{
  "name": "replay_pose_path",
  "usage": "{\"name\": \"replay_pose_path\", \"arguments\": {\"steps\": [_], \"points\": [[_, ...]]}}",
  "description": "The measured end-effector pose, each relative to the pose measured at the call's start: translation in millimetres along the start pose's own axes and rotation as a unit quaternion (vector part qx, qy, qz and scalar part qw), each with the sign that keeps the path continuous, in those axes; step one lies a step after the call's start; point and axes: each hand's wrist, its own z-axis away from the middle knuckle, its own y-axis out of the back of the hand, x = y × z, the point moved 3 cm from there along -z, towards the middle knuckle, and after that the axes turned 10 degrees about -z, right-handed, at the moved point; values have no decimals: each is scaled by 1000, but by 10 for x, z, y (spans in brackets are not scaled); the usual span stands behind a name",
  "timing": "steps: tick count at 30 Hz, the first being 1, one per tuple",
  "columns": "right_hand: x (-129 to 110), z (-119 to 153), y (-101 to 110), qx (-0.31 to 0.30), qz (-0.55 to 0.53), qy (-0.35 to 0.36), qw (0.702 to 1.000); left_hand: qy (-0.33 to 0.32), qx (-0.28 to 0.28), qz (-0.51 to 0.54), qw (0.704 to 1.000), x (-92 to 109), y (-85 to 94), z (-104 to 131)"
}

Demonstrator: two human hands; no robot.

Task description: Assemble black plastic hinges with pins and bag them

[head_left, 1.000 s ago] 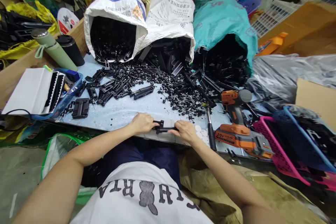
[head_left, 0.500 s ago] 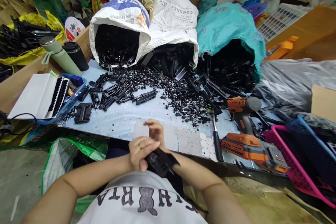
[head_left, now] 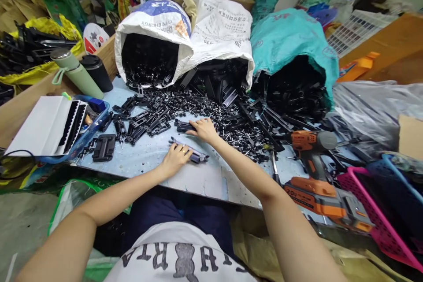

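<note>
My left hand (head_left: pixel 176 159) is closed over a long, dark plastic bracket (head_left: pixel 197 156) near the front of the table; its right end sticks out past my fingers. Farther back, my right hand (head_left: pixel 205 130) has thumb and fingers around the right end of a black plastic rail (head_left: pixel 183 126) that lies on the tabletop. Behind both hands spreads a heap of small black parts and screws (head_left: pixel 238 136). More slotted black pieces (head_left: pixel 142 119) lie to the left, and a square black plate (head_left: pixel 104 147) sits apart near the front edge.
A white sack (head_left: pixel 152 28), a second white sack (head_left: pixel 222 22) and a teal sack (head_left: pixel 294 39) spill black parts at the back. An orange cordless drill (head_left: pixel 317 185) and a hammer (head_left: pixel 275 165) lie right, beside a pink basket (head_left: pixel 380 224). A blue tray (head_left: pixel 94 125) and green bottle (head_left: pixel 79 75) stand left.
My hands were together near my body around a black part. They have moved apart and forward onto the table, the left on the bracket and the right on the rail.
</note>
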Motion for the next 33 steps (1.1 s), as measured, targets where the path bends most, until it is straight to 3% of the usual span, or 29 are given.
{"name": "replay_pose_path", "arguments": {"steps": [2, 5, 9, 12, 16, 18, 20, 23, 25, 28, 29, 31, 33], "points": [[90, -182, 59, 36, -39, -24, 998, 40, -16, 20, 999, -108, -78, -248], [494, -575, 225, 105, -68, -119, 985, 83, -19, 43, 995, -276, -106, -534], [1119, -1029, 392, 144, -67, -238, 958, 142, 37, 65, 987, -630, -3, -564], [1376, -1227, 366, 138, -84, -294, 942, 259, 44, 38, 964, -1163, 4, -486], [1448, -1288, 301, 151, -142, -314, 927, 402, -44, -51, 913, -2025, -82, -435], [1415, -1235, 338, 194, -192, -294, 916, 407, -107, -58, 905, -2337, -128, -440], [1356, -1116, 397, 236, -304, -285, 878, 376, -138, -6, 916, -2497, -138, -456], [1178, -816, 473, 234, -490, -300, 784, 346, -100, 70, 930, -2505, -25, -475], [982, -542, 488, 187, -616, -317, 697, 342, -67, 89, 933, -2411, 95, -476], [602, -70, 474, 92, -776, -309, 542, 335, -38, 104, 936, -2154, 242, -441], [472, 87, 466, 66, -803, -300, 511, 331, -33, 107, 937, -2031, 271, -414], [223, 379, 430, 28, -829, -285, 481, 311, -31, 137, 940, -1709, 290, -334], [-12, 624, 366, 12, -829, -286, 480, 277, -40, 236, 931, -1288, 270, -229]]}}
